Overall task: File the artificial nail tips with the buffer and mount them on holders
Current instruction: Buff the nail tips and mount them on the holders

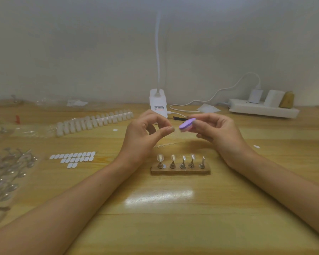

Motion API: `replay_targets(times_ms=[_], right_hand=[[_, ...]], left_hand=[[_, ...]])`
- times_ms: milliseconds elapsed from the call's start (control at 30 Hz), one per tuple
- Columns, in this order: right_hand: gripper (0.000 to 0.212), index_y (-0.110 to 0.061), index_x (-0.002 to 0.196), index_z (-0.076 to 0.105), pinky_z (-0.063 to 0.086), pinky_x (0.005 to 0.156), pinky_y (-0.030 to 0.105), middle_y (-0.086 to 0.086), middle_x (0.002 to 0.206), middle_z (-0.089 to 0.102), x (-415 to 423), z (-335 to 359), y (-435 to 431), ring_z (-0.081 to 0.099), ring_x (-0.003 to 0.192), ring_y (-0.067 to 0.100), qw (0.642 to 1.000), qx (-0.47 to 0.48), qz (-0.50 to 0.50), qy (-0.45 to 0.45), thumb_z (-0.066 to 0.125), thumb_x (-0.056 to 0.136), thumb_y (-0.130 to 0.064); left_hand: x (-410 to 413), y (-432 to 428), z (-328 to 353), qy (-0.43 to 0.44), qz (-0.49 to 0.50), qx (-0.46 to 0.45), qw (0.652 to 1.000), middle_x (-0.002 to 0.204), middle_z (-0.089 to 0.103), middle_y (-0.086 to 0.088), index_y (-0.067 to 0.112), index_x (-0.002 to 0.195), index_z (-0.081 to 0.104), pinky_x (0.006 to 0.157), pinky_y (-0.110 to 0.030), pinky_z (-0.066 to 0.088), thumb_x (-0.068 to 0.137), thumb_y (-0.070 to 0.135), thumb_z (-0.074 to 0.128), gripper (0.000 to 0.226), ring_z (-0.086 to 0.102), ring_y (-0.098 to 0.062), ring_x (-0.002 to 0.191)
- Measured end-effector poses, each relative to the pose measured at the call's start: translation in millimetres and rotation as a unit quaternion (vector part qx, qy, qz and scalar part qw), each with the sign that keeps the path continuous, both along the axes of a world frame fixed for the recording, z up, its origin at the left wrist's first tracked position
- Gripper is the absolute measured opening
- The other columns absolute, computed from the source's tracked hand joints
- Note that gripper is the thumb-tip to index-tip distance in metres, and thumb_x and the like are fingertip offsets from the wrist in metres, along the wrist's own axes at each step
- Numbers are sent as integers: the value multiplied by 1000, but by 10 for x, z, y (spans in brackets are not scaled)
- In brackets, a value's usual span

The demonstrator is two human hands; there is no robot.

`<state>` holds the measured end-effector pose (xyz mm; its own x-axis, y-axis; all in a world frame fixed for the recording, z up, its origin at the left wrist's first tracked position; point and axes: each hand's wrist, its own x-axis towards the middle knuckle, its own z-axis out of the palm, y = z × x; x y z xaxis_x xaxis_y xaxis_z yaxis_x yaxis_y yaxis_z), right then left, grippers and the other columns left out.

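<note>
My right hand (214, 131) pinches a small purple buffer (186, 123) above the wooden table. Close to its left, my left hand (145, 133) holds a clear nail tip (175, 130) between thumb and fingers, with the tip right at the buffer's lower edge. Nearer me stands a wooden base (180, 171) with a row of metal holders (182, 162); clear tips sit on most of them, and the rightmost one (202, 161) looks bare.
Strips of white nail tips (92, 122) lie at the left, a sheet of white adhesive tabs (73, 159) nearer me, and bagged spare holders (7, 173) at the far left. A white lamp base (158, 103), cable and power strip (261, 108) line the back.
</note>
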<state>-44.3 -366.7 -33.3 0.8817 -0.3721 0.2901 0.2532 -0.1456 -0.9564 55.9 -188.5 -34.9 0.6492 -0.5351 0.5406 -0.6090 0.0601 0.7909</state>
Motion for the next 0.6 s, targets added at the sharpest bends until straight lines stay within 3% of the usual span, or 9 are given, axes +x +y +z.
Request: replay_targets(times_ms=[100,233,333,467,600], right_hand=[[20,-14,104,76,56,70,21,2,95,78,-3,-18,37,74,89,15,996,-77,34,16,76,84,-18],[19,-15,105,75,55,69,19,1,95,78,-15,31,-18,74,91,12,1000,-17,-9,-1,73,86,-18],[18,-14,102,77,58,70,22,3,94,78,-19,-1,48,75,88,15,995,-79,44,30,76,85,-16],[17,-15,104,75,55,74,24,1,94,78,-23,17,-17,74,89,12,1000,-25,-8,5,73,86,-17],[21,-12,105,76,56,73,23,3,94,78,-15,-9,38,74,90,16,995,-88,34,17,75,85,-17]], left_hand=[[0,-1,-2,-8,0,4,1000,85,62,8,13,80,72,65,-20,44,83,13,76,5,53,1,68],[-13,3,1,-15,4,8,1000,85,63,7,14,80,72,65,-22,44,83,14,76,5,53,0,68],[-12,3,4,-26,3,11,1000,85,63,7,15,79,72,64,-21,44,83,14,76,6,53,0,69],[-13,11,9,-39,5,9,999,86,63,3,17,78,72,63,-18,43,82,13,77,8,54,-2,70],[-12,19,14,-95,6,14,995,85,62,0,12,80,72,61,-24,44,83,11,77,6,54,-6,72]])
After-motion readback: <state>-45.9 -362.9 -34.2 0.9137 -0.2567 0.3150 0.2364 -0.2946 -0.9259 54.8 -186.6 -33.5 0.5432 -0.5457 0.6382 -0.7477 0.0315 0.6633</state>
